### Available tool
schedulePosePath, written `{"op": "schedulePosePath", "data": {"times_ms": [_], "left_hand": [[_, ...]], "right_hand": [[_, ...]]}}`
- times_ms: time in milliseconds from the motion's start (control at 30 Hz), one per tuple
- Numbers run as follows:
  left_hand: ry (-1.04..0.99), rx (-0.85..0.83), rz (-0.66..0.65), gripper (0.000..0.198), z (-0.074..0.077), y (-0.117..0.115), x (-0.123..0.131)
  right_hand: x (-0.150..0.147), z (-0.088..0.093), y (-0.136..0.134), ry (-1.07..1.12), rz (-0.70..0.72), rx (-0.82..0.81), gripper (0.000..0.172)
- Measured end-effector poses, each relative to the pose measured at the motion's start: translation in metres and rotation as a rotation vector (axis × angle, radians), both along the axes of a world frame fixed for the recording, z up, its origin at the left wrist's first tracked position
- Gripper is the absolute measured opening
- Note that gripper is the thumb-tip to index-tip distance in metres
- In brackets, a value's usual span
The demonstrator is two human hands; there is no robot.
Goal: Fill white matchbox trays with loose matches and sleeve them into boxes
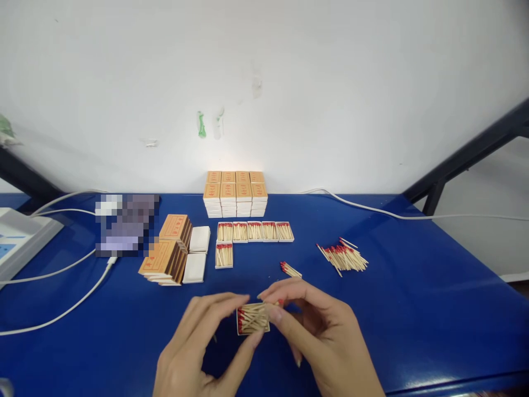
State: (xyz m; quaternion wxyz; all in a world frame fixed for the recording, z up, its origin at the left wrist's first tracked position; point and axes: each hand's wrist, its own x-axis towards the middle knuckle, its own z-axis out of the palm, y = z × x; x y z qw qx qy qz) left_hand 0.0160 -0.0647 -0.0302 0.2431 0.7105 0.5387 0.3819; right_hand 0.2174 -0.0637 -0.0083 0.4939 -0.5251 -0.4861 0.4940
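I'm holding the tray of matches [253, 318] at the near middle of the blue table [413, 309], left hand [198, 353] pinching its left edge, right hand [318, 331] closed on its right side. The matches are lying crooked, so I judge any tilt risks spilling them.

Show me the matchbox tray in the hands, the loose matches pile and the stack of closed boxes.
matchbox tray [253, 332], head view, lower rim.
loose matches pile [345, 258], head view, its middle.
stack of closed boxes [235, 192], head view, front top.
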Motion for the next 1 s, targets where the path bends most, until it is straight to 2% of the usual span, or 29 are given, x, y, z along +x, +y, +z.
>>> {"op": "schedulePosePath", "data": {"times_ms": [67, 133, 233, 333, 433, 567, 767, 900, 1000], "left_hand": [[0.104, 0.01, 0.004, 0.053, -0.006, 0.003, -0.008], [0.148, -0.026, -0.052, 0.065, -0.012, 0.006, -0.013], [0.131, -0.082, -0.117, 0.066, -0.018, 0.008, -0.011], [0.109, -0.123, -0.092, 0.069, -0.021, 0.008, -0.009], [0.095, -0.164, -0.098, 0.078, -0.022, 0.008, -0.009], [0.087, -0.258, -0.125, 0.079, -0.015, 0.005, -0.012], [0.072, -0.224, -0.091, 0.078, -0.001, 0.004, -0.011], [0.116, -0.221, -0.134, 0.081, -0.005, 0.009, -0.01], [0.117, -0.187, -0.159, 0.078, -0.009, 0.013, -0.011]], "right_hand": [[0.005, 0.002, 0.003, -0.19, -0.023, 0.116, 0.012], [0.008, 0.001, 0.006, -0.4, 0.002, 0.293, 0.013], [0.008, -0.006, 0.008, -0.625, 0.126, 0.51, 0.027], [0.004, -0.014, 0.009, -0.788, 0.188, 0.601, 0.031], [0.003, -0.017, 0.007, -0.842, 0.208, 0.591, 0.028], [0.012, -0.014, 0.004, -0.758, 0.178, 0.543, 0.024], [0.036, -0.004, -0.001, -0.744, -0.013, 0.418, 0.019], [0.048, -0.005, 0.001, -0.825, -0.166, 0.341, 0.019], [0.054, -0.009, 0.005, -0.928, -0.234, 0.3, 0.026]]}}
